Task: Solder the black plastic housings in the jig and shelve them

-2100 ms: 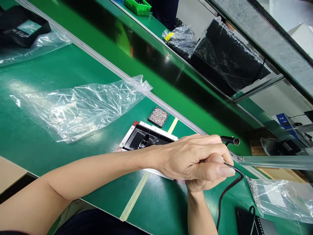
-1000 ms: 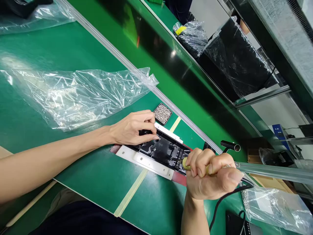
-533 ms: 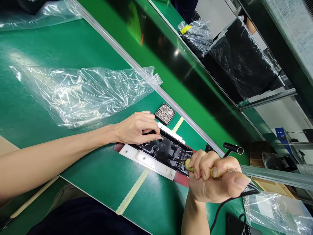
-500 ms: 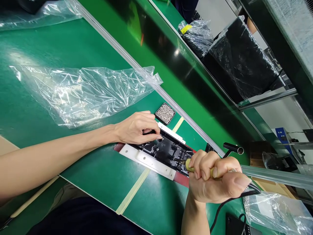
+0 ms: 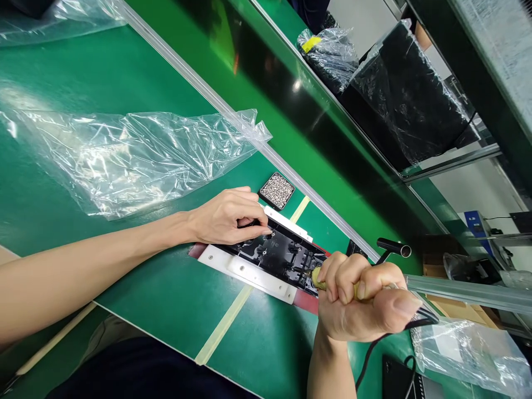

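Right hand (image 5: 361, 302) is wrapped tight in a fist around a corded screwdriver (image 5: 322, 284) with a yellowish grip, tip down on the black plastic part (image 5: 282, 257) at its 4 o'clock end. The black cable (image 5: 374, 354) runs out from under the thumb toward 6 o'clock.

Left hand (image 5: 226, 216) sits on the 10 o'clock end of that same part, fingers curled and pressing down on it, thumb and fingertips pinched near a small black bit, can't really tell what.

The part lies in a white fixture (image 5: 245, 272) on the green bench mat (image 5: 83, 72), roughly dead center of the view. Just off the fixture at 12 o'clock there's a little black tray of screws (image 5: 276, 190). A big crumpled clear bag (image 5: 133, 155) lies at 10 o'clock from the hands, well apart. Another clear bag (image 5: 461, 352) is at 4 o'clock, beside the right hand.
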A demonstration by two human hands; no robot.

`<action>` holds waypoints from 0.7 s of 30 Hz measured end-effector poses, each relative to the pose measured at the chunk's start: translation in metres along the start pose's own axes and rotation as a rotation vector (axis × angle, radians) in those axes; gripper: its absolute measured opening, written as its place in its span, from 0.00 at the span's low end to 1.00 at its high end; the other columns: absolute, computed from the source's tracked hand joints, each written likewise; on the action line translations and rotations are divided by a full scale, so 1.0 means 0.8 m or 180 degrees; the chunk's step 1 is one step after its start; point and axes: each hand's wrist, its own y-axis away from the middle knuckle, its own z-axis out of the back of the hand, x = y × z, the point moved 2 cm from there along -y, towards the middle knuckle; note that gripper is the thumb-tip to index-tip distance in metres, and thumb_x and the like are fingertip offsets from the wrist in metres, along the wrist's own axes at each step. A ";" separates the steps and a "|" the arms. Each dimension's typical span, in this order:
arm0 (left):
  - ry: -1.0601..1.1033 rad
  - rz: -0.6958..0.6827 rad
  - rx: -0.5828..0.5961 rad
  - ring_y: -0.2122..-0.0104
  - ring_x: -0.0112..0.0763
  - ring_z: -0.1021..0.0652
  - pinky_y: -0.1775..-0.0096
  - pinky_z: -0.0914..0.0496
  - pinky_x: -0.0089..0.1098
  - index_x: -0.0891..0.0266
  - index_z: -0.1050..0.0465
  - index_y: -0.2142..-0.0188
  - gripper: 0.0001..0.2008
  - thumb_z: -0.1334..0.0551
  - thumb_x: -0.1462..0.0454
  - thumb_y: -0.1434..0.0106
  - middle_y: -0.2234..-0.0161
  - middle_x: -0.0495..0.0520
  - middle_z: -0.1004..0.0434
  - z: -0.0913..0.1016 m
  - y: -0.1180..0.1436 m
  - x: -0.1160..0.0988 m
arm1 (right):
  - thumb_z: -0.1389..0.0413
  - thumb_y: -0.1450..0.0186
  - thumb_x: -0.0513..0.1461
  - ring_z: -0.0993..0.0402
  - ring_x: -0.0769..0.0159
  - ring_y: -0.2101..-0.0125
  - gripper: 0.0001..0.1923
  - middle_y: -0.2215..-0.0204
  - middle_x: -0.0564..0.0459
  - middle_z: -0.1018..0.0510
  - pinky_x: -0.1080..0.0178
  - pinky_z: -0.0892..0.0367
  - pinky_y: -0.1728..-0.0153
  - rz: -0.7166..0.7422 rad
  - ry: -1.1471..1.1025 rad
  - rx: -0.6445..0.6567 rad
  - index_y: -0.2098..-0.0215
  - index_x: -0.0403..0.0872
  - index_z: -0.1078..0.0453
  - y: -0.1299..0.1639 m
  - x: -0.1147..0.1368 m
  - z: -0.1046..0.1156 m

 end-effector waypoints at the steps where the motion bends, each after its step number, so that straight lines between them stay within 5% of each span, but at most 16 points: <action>1: -0.0004 0.0011 0.0009 0.76 0.26 0.33 0.65 0.39 0.34 0.59 0.22 0.66 0.10 0.36 0.57 0.31 0.81 0.43 0.38 0.000 0.000 0.000 | 0.50 0.31 0.49 0.50 0.77 0.90 0.28 0.90 0.62 0.49 0.71 0.46 0.89 -0.0001 0.0004 0.0000 0.82 0.46 0.56 0.000 0.000 0.000; 21: -0.0035 -0.0016 0.0026 0.76 0.26 0.33 0.64 0.39 0.34 0.60 0.22 0.65 0.10 0.36 0.57 0.31 0.81 0.43 0.39 0.001 0.001 0.000 | 0.51 0.32 0.51 0.50 0.76 0.90 0.30 0.90 0.62 0.50 0.71 0.47 0.89 -0.0033 -0.0031 0.0025 0.83 0.46 0.58 0.000 0.000 0.000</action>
